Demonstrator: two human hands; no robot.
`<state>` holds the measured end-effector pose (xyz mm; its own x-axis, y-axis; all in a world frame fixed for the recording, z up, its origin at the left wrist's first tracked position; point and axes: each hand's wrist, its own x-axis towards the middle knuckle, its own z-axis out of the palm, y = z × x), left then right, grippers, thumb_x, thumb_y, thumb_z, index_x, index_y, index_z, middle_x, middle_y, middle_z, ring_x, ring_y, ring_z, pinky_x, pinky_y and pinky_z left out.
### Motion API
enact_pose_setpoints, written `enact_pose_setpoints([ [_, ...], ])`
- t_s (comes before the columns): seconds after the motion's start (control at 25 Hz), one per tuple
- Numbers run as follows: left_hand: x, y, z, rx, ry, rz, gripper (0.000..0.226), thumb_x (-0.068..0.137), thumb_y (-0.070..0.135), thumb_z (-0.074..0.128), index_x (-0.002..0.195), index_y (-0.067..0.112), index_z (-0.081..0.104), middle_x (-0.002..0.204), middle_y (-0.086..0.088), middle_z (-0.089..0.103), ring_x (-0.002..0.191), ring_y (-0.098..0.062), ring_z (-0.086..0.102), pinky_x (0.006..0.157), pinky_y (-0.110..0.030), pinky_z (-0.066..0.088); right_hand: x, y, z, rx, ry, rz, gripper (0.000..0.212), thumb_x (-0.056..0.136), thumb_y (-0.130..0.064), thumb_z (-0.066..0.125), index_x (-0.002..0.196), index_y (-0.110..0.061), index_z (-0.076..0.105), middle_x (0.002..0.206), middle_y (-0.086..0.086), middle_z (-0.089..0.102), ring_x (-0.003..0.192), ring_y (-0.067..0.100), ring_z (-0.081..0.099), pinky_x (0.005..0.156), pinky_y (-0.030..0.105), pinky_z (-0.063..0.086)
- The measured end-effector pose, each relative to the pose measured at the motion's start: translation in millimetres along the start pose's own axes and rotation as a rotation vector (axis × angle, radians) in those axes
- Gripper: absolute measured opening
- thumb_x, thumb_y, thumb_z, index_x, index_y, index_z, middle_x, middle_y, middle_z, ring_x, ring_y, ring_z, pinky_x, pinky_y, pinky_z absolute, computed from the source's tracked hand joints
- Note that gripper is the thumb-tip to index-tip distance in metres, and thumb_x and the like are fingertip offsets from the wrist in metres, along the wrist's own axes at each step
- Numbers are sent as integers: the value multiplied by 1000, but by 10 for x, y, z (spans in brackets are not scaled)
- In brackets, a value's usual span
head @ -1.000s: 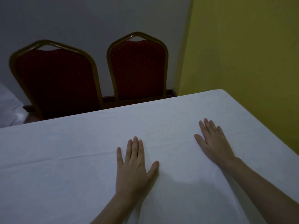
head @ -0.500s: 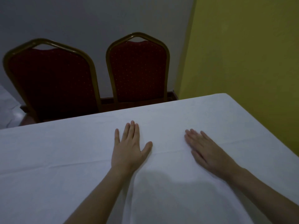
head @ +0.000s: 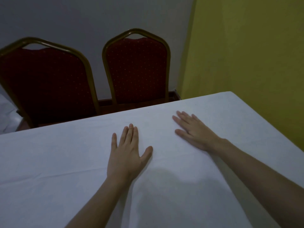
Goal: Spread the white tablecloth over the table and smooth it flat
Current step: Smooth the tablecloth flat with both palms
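Left hand (head: 126,155) and right hand (head: 194,130) flat on tablecloth (head: 49,162) — near its far edge.

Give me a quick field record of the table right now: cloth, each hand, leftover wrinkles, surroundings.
cloth: white tablecloth covers the visible tabletop, draped over the far edge
left hand: left hand flat, palm down, fingers together, thumb out
right hand: right hand flat, palm down, fingers spread, angled to the far left
wrinkles: a faint crease runs across the near left; soft folds beside the left forearm
surroundings: two red chairs beyond the far edge; yellow wall on the right
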<state>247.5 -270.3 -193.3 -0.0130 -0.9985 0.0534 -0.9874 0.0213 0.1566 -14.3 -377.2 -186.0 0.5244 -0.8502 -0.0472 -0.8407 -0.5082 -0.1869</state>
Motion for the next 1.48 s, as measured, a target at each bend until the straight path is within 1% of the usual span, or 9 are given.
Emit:
enact_pose_setpoints([
  [0.24, 17, -21, 52, 26, 11, 11, 85, 85, 73, -3, 150, 19, -14, 158, 1, -19, 145, -15, -20, 119, -48, -8, -747, 1220, -167, 44, 124, 409, 69, 94, -57, 22, 153, -21, 17, 161, -1, 9, 147, 13, 5, 118, 36, 2],
  [0.4, 22, -23, 54, 30, 9, 15, 86, 84, 74, -4, 150, 19, -12, 158, 1, -18, 145, -15, -19, 119, -48, -8, -1130, 1520, -181, 80, 217, 602, 78, 90, -58, 20, 151, -9, 22, 160, 7, 15, 147, 18, 9, 118, 39, 4],
  [0.56, 37, -12, 40, 12, 13, 8, 87, 84, 74, -3, 151, 19, -10, 159, 1, -16, 145, -14, -17, 119, -48, -7, -879, 885, -203, 118, 184, 321, 79, 92, -63, 19, 151, -11, 22, 160, 3, 14, 146, 10, 7, 118, 32, 2],
  [0.68, 17, -8, 36, 28, 3, 10, 86, 86, 73, -2, 151, 19, -11, 159, 1, -16, 145, -14, -17, 119, -48, -8, -709, -71, -44, 166, 77, 52, 79, 91, -66, 14, 153, -18, 9, 160, -6, 0, 146, 3, -6, 118, 28, -5],
  [0.8, 28, -13, 27, 21, -5, 2, 88, 84, 74, -2, 152, 19, -9, 160, 1, -14, 146, -14, -16, 119, -48, -8, -742, -583, 120, 50, 33, -96, 75, 92, -65, 6, 153, -21, 1, 159, -9, -7, 144, 0, -13, 120, 31, -5],
  [0.96, 15, -18, 36, 43, -4, 11, 88, 84, 73, -2, 152, 18, -7, 160, 0, -12, 146, -14, -14, 119, -48, -6, -1050, -317, 121, 39, 27, 1, 73, 91, -67, 3, 153, -29, -2, 159, -12, -11, 143, -2, -17, 120, 33, -4],
  [1.2, 20, -45, 56, 47, -5, 19, 88, 85, 73, -1, 152, 17, -5, 161, 0, -10, 147, -14, -12, 120, -49, -4, -2032, 557, 10, 47, 116, 353, 72, 87, -71, 12, 150, -36, 14, 159, -12, 6, 146, 1, -2, 119, 33, -1],
  [1.36, 34, -30, 50, 51, -9, 23, 86, 86, 70, -1, 153, 16, -2, 161, -1, -7, 147, -14, -9, 120, -48, -3, -2548, 778, -61, 43, 93, 519, 80, 86, -76, 4, 151, -29, 12, 160, -5, 5, 147, 6, -2, 120, 37, 1],
  [1.48, 23, 10, 11, 50, 0, 19, 80, 90, 64, 1, 153, 15, 2, 162, -2, -1, 148, -16, -3, 119, -49, 0, -2441, 202, -12, 25, 88, 321, 79, 94, -66, 10, 149, -10, 20, 157, 4, 15, 146, 21, 18, 117, 33, 7],
])
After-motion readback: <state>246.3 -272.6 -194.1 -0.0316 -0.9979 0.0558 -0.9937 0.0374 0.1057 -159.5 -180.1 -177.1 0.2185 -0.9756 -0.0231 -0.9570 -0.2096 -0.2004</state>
